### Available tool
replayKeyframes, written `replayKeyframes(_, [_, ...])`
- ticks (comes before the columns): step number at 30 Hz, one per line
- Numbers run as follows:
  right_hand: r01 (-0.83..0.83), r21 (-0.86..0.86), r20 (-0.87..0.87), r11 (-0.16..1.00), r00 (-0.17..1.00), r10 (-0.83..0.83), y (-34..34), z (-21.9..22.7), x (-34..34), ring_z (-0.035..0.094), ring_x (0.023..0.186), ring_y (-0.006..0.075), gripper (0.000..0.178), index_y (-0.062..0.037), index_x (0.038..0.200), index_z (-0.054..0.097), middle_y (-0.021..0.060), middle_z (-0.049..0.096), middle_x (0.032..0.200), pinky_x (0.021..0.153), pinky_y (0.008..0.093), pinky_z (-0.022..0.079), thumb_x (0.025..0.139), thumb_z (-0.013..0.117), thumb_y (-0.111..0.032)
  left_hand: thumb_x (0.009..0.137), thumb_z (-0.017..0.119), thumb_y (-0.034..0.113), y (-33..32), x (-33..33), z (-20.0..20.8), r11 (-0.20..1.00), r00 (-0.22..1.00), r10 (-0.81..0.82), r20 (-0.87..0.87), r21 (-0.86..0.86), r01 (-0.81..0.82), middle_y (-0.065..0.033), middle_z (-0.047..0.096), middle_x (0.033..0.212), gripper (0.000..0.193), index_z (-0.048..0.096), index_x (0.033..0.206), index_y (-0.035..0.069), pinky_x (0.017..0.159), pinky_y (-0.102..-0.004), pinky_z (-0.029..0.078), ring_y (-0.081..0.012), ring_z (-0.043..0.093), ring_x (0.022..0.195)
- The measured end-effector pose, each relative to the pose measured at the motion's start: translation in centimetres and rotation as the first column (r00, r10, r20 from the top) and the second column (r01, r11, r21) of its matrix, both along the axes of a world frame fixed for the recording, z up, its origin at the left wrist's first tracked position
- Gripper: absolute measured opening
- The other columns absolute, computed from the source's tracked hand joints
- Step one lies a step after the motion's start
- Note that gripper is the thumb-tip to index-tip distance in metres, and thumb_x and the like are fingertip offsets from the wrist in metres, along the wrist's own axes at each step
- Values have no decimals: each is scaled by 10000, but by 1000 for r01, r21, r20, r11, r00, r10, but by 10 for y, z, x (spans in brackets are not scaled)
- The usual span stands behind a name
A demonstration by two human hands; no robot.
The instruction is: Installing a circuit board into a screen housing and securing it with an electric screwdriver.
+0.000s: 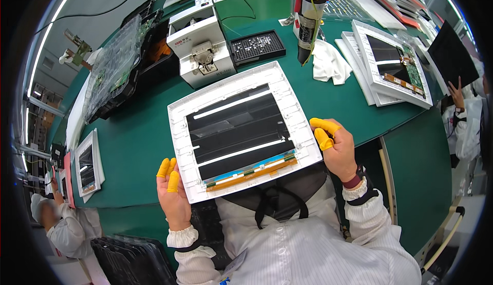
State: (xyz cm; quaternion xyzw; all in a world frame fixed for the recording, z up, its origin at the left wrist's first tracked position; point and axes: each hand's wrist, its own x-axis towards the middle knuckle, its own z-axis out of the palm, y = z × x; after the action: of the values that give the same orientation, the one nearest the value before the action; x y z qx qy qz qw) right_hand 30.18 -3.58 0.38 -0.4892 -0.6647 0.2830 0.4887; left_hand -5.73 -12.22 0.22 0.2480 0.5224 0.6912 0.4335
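A white plastic display housing [176, 125] lies face down or back up before me, tilted a little, its near edge over my lap. A black panel [239, 120] with white strips fills its middle, and an orange-brown flex strip [251, 176] runs along the near side. My left hand [175, 197] grips the housing's near left edge, with yellow finger cots on its fingertips. At the right edge, my right hand [336, 149] has its fingers curled against the housing, also in yellow cots. The fingers beneath the housing are hidden.
Beyond the housing stand a white screw-feeder machine [203, 53] and a black tray of small parts [257, 47]. An electric screwdriver [308, 25] hangs beside a white cloth [330, 61]. More housings [421, 97] are stacked at right; black trays [110, 100] stand left. Co-workers sit both sides.
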Motion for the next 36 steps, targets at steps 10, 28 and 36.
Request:
replayKeyframes(10, [1, 15, 14, 1000, 1000, -1, -1, 1, -1, 638, 783, 199, 191, 12, 1055, 673, 116, 673, 976, 693, 262, 488, 874, 616, 1, 992, 490, 39, -1, -1, 1, 1000, 1000, 0, 11, -5, 0, -169, 517, 1299, 396, 375, 1365, -30, 1011, -316, 489, -223, 546, 1213])
replayKeyframes(28, [10, 22, 37, 1000, 999, -10, -2, 3, 0, 632, 755, 212, 180, 8, 1044, 675, 117, 671, 944, 669, 275, 486, 873, 624, -14, 991, 475, 24, -1, 1, 1, 1000, 1000, -2, -18, -11, 2, -171, 508, 1309, 396, 367, 1368, -30, 1022, -319, 480, -225, 544, 1215])
replayKeyframes(36, [2, 15, 11, 1000, 1000, -3, -1, 3, -1, 635, 763, 214, 183, 12, 1044, 674, 116, 671, 948, 673, 271, 486, 870, 623, -5, 993, 479, 36, -1, 1, -1, 1000, 1000, 4, -7, 14, -4, -168, 511, 1311, 399, 372, 1373, -21, 1029, -322, 473, -229, 538, 1222])
